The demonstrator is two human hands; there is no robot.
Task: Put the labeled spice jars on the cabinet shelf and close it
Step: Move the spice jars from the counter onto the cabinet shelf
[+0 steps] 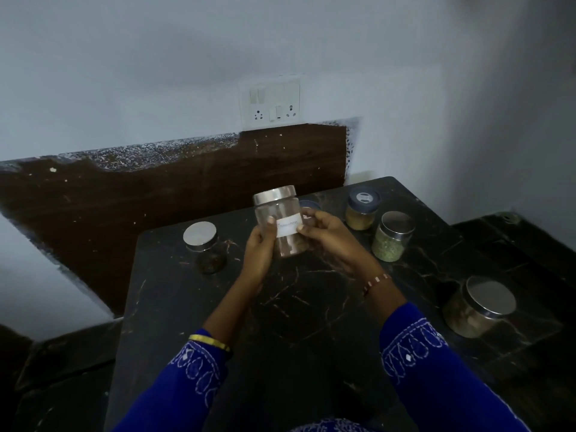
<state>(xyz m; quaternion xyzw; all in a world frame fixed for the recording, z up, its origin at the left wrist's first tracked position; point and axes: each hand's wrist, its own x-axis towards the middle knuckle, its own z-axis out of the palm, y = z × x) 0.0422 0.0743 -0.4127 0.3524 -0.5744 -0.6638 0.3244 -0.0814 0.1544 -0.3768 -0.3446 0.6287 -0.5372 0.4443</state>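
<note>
A clear spice jar (282, 210) with a steel lid and a white paper label is held above the black marble counter (311, 307). My left hand (260, 247) grips its left side from below, thumb on the glass. My right hand (324, 233) holds the right side, with its fingertips pinching the label's edge. On the counter stand other jars: a steel-lidded one with dark contents (205, 247) to the left, a blue-lidded one with yellow powder (361, 212), one with green herbs (393, 236) and a wide one (478, 307) at the right. No cabinet shows.
A wall with a switch and socket plate (271, 102) rises behind the counter, above a dark brown panel (187, 188). A further lid (310, 204) peeks out behind the held jar. Lower black ledges lie to the left and right of the counter.
</note>
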